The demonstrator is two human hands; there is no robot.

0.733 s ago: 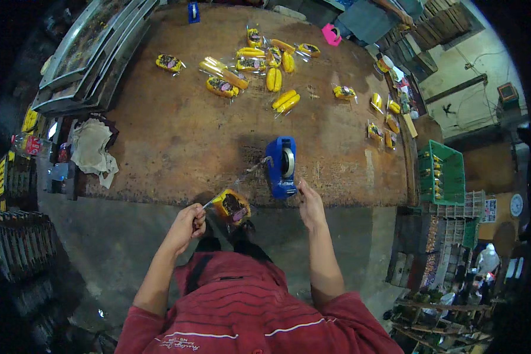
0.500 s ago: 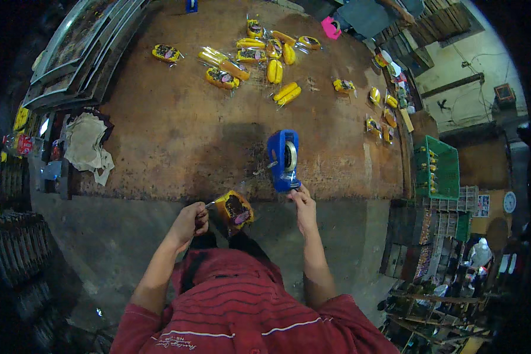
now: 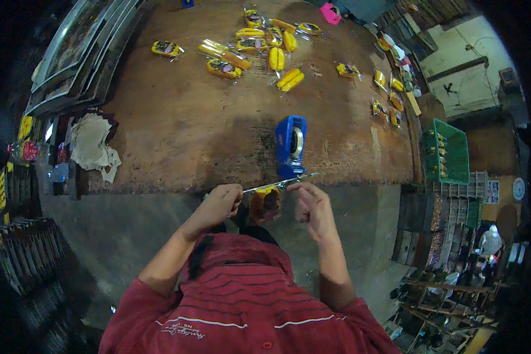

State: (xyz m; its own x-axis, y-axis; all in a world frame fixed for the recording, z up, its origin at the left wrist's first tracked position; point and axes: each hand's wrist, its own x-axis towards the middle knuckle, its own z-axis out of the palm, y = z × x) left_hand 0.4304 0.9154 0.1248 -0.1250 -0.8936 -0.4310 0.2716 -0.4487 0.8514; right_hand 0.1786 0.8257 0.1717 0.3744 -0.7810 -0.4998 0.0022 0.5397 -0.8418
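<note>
A bread roll with dark topping, in a clear plastic bag, hangs in front of me just past the table's near edge. My left hand is closed on the gathered end of that bag. The bag's flattened edge stretches rightward as a shiny strip. My right hand is at the right part of this strip, fingers curled and index finger against it; whether it pinches a bit of tape is too small to tell. A blue tape dispenser stands on the table just beyond my hands.
Several bagged rolls lie across the far wooden table, with more at its right edge. Stacked metal trays stand at far left, near a crumpled cloth. A green crate holds rolls at right.
My right hand has left the tape dispenser and come down to the bag. My left hand has moved the bagged roll right and turned its edge level between both hands.
</note>
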